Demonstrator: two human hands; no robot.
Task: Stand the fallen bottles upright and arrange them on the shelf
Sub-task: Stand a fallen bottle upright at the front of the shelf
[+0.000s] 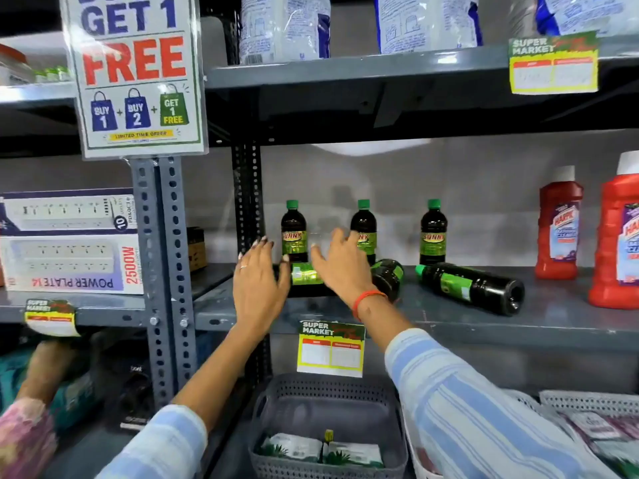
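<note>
Hands, left hand (257, 288) and right hand (340, 262), hover with fingers spread and loose over a fallen bottle (304, 275) on the shelf (449, 316).

Three dark bottles with green caps are seen standing upright along the back of the grey shelf (449, 316): one at the left (294, 233), one in the middle (363, 224), one further right (433, 233). Three more of the same bottles are seen lying on their sides nearer the front edge: one behind the hands (304, 274), one partly hidden beside it (389, 274), one in clear view (473, 286). Two red bottles with white caps (558, 226) (617, 243) are counted at the shelf's right end. Two hands are seen, left (257, 281) and right (340, 262). Three price tags are seen on shelf edges, and two power strip boxes are stacked in the left bay.
</note>
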